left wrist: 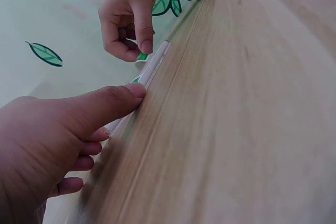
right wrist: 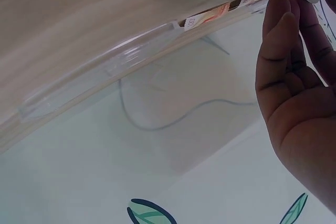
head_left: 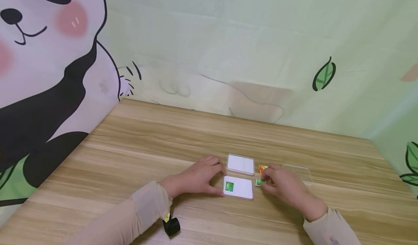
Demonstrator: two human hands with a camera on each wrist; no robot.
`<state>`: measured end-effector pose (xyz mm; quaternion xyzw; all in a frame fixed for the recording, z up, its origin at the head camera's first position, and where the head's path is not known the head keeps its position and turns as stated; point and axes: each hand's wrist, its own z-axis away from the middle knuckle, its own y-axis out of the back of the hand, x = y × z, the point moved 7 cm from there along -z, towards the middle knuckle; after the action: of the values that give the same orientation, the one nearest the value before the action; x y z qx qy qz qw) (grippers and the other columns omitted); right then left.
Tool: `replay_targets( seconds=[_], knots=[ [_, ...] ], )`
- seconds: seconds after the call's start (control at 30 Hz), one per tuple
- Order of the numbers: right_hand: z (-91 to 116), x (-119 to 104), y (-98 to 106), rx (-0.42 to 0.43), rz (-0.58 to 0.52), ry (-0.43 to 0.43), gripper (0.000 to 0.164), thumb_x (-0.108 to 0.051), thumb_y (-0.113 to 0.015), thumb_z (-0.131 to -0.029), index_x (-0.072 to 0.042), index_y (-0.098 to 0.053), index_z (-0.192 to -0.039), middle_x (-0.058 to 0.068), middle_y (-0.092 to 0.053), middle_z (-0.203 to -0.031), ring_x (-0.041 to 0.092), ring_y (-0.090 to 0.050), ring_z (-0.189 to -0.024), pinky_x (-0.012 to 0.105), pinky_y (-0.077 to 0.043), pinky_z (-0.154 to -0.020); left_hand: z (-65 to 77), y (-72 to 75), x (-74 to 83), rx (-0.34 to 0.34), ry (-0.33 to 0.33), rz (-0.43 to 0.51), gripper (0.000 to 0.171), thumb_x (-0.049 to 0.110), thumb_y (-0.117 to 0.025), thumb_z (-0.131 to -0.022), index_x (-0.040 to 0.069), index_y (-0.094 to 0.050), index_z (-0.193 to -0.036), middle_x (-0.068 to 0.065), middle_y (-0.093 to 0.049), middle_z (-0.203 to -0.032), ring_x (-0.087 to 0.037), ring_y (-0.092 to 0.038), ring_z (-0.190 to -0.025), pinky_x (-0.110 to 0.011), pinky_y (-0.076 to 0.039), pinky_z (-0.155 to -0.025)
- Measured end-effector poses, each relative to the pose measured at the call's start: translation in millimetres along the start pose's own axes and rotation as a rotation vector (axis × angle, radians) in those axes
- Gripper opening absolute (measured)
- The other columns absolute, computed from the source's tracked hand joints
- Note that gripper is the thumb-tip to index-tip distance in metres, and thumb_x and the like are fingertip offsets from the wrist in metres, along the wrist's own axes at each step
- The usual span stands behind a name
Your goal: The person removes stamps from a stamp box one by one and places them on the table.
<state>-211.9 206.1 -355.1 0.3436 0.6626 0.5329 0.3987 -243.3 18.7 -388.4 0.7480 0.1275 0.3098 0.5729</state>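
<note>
In the head view, right of centre in the lower half, the left hand (head_left: 200, 176) is gripping the left edge of the lower white card (head_left: 242, 189), which is bearing a green stamp (head_left: 229, 186). The upper white card (head_left: 240, 164) is lying just above. To their right, the right hand (head_left: 285, 185) is pinching a second green stamp (head_left: 259, 182) beside an orange stamp (head_left: 262, 168); a clear plastic case (head_left: 299, 172) is lying farther right on the tabletop (head_left: 183, 129).

In the left-wrist view, the left thumb (left wrist: 137, 89) is pressing the card's edge near centre-left.

In the right-wrist view, two orange-printed pieces (right wrist: 208, 17) are lying top centre-right, beside the pinching fingers (right wrist: 277, 17).
</note>
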Motion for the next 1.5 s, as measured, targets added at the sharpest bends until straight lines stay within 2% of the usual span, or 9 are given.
replay_targets(
  seconds=[0.5, 0.87, 1.5],
  knots=[
    [1.8, -1.6, -1.8, -0.001, 0.056, 0.047, 0.014, -0.018, -0.078, -0.077, -0.015, -0.064, -0.079, -0.007, -0.052, -0.077, 0.002, -0.048, -0.067, 0.019, -0.042, -0.056, 0.6, 2.3, 1.8, -0.015, 0.016, 0.005, 0.056, 0.050, -0.074, -0.078, 0.013, -0.062, -0.117, 0.001, -0.055, -0.119, -0.016, -0.046, -0.118, -0.036, -0.037, -0.109],
    [2.4, -1.6, -1.9, -0.015, 0.060, 0.071, 0.018, -0.021, -0.080, -0.075, -0.015, -0.064, -0.080, -0.008, -0.051, -0.077, 0.001, -0.045, -0.067, 0.020, -0.043, -0.058, 0.6, 1.4, 1.5, -0.008, 0.011, 0.002, 0.055, 0.050, -0.074, -0.078, 0.013, -0.062, -0.117, 0.000, -0.055, -0.119, -0.017, -0.046, -0.118, -0.036, -0.037, -0.109],
    [3.6, -0.7, -2.4, -0.050, 0.059, 0.056, 0.019, -0.024, -0.079, -0.075, -0.016, -0.065, -0.083, -0.007, -0.052, -0.079, 0.002, -0.044, -0.068, 0.021, -0.043, -0.060, 1.0, 4.2, 3.8, -0.007, 0.013, 0.019, 0.053, 0.049, -0.075, -0.077, 0.012, -0.062, -0.114, 0.000, -0.056, -0.117, -0.017, -0.047, -0.116, -0.037, -0.038, -0.107]
  ],
)
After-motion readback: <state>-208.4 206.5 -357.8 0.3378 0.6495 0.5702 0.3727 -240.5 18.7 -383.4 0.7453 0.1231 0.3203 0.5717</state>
